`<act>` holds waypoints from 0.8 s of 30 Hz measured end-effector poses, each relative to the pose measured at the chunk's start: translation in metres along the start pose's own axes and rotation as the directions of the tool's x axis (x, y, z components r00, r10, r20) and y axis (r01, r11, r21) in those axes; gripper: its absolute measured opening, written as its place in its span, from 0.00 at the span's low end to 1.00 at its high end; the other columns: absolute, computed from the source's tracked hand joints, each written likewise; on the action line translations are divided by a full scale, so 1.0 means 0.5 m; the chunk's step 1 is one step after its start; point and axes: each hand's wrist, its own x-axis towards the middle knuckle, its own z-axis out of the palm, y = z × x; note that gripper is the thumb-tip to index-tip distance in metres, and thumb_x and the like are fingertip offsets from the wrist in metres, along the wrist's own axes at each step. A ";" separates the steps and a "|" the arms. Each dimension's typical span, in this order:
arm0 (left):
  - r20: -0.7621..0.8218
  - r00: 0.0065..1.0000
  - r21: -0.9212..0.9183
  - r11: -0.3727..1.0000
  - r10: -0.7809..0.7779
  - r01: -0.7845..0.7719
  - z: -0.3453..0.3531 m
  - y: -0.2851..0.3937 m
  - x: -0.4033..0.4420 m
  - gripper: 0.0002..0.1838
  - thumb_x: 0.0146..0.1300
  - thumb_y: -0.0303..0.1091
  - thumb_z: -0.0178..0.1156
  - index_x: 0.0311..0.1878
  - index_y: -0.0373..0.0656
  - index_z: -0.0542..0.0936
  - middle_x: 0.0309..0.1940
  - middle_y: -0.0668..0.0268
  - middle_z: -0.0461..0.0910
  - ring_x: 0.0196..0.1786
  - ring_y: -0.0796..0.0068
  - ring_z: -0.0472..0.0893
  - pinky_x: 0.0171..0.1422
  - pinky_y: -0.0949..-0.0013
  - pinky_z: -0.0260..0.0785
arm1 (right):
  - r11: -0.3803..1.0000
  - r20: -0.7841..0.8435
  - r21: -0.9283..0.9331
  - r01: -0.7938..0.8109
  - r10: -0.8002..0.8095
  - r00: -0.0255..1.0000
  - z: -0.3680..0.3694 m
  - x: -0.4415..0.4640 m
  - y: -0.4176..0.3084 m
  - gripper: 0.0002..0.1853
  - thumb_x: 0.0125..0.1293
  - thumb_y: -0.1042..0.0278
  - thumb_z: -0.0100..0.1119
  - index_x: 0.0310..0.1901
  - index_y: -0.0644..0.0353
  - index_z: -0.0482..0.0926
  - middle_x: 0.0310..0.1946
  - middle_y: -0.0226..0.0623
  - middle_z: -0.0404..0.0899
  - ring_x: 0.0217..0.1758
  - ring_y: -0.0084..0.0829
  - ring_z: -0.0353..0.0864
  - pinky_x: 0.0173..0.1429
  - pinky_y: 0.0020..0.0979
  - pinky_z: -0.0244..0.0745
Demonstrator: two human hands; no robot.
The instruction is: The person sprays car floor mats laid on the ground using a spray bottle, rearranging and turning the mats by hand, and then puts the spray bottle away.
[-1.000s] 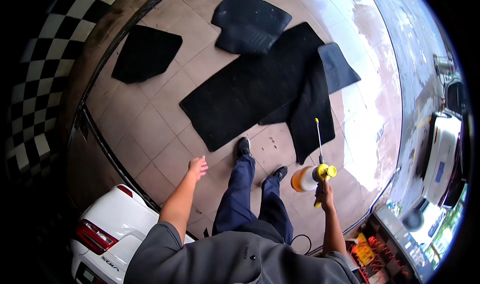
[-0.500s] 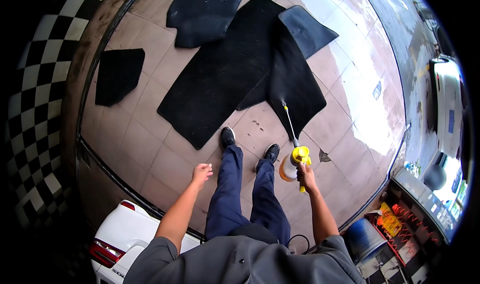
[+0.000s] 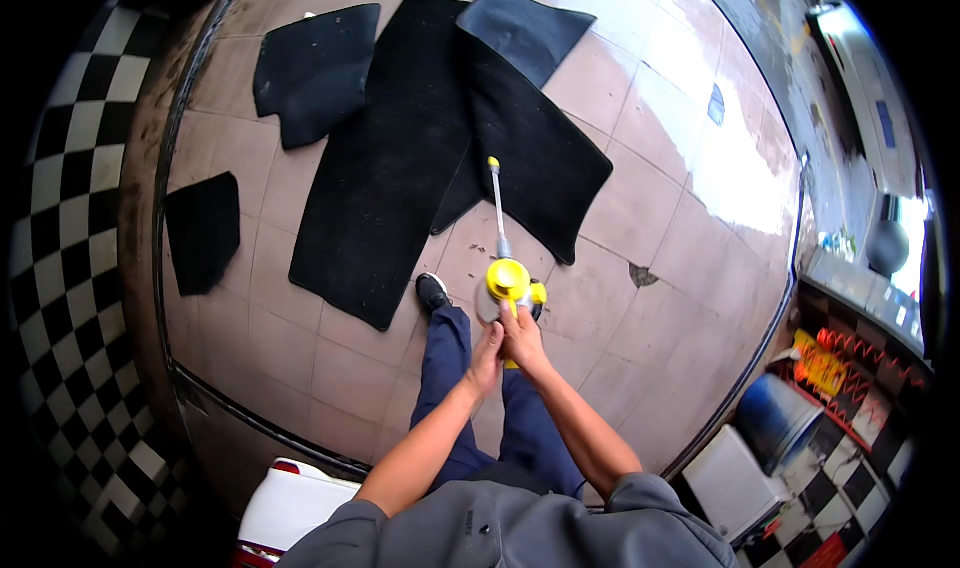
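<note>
Since the earlier frame, the left hand (image 3: 485,361) has swung in beside the right hand (image 3: 523,340), and the sprayer (image 3: 509,280) has come in front of the body; the right hand is curled around the sprayer's handle; the left hand presses close against it, though whether its fingers grip anything cannot be told; the sprayer's head is just ahead of both hands, its wand (image 3: 499,206) pointing away from them; on the tiled floor (image 3: 650,203) beyond, a long black mat (image 3: 360,188) lies ahead-left of the hands, a second mat (image 3: 548,168) ahead-right.
</note>
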 end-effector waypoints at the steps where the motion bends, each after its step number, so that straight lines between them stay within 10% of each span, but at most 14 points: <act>1: -0.055 0.997 0.054 0.998 0.046 -0.043 -0.019 0.008 0.003 0.31 0.63 0.57 0.41 0.58 0.39 0.61 0.51 0.65 0.67 0.57 0.75 0.65 0.60 0.73 0.54 | 0.999 0.054 -0.025 0.046 -0.045 0.998 0.024 0.015 0.016 0.21 0.64 0.48 0.45 0.34 0.62 0.73 0.27 0.34 0.71 0.33 0.24 0.68 0.38 0.28 0.66; 3: -0.079 0.994 0.199 0.979 0.072 -0.055 -0.039 0.067 0.001 0.27 0.62 0.55 0.45 0.53 0.41 0.66 0.47 0.66 0.70 0.51 0.75 0.70 0.56 0.70 0.60 | 0.779 0.072 -0.434 0.452 -0.470 0.880 0.036 -0.013 -0.058 0.19 0.63 0.52 0.46 0.38 0.61 0.75 0.36 0.43 0.71 0.44 0.34 0.68 0.48 0.36 0.63; 5: -0.256 0.939 0.109 0.972 0.230 -0.209 -0.081 0.107 0.006 0.22 0.62 0.53 0.48 0.46 0.42 0.68 0.38 0.68 0.71 0.43 0.75 0.72 0.49 0.71 0.63 | 0.756 0.251 -0.338 0.560 -0.501 0.828 0.001 -0.014 -0.156 0.17 0.58 0.53 0.50 0.42 0.55 0.76 0.39 0.46 0.71 0.50 0.43 0.65 0.54 0.41 0.60; 10: -0.536 0.820 0.102 0.980 0.201 -0.173 -0.179 0.177 -0.010 0.13 0.62 0.46 0.50 0.35 0.46 0.68 0.25 0.71 0.64 0.29 0.78 0.64 0.37 0.71 0.60 | 0.976 -0.138 -0.204 0.072 -0.102 0.985 -0.095 0.361 0.091 0.17 0.51 0.57 0.58 0.39 0.60 0.78 0.34 0.44 0.78 0.37 0.38 0.78 0.43 0.33 0.72; 15: -0.690 0.682 0.110 0.966 0.243 -0.233 -0.264 0.202 -0.031 0.12 0.62 0.45 0.49 0.34 0.46 0.67 0.23 0.71 0.63 0.27 0.78 0.62 0.35 0.73 0.58 | 0.911 -0.393 -0.254 -0.325 0.210 0.895 -0.275 0.730 0.391 0.22 0.48 0.57 0.61 0.43 0.62 0.75 0.39 0.44 0.78 0.44 0.39 0.76 0.50 0.33 0.69; 24: -0.799 0.502 0.314 0.942 0.330 -0.118 -0.329 0.170 0.116 0.17 0.63 0.48 0.47 0.31 0.43 0.67 0.21 0.67 0.64 0.26 0.76 0.63 0.36 0.71 0.57 | 0.948 -0.569 0.153 -0.279 0.315 0.759 -0.436 1.106 0.547 0.40 0.43 0.52 0.68 0.53 0.70 0.63 0.45 0.47 0.71 0.46 0.39 0.72 0.49 0.34 0.68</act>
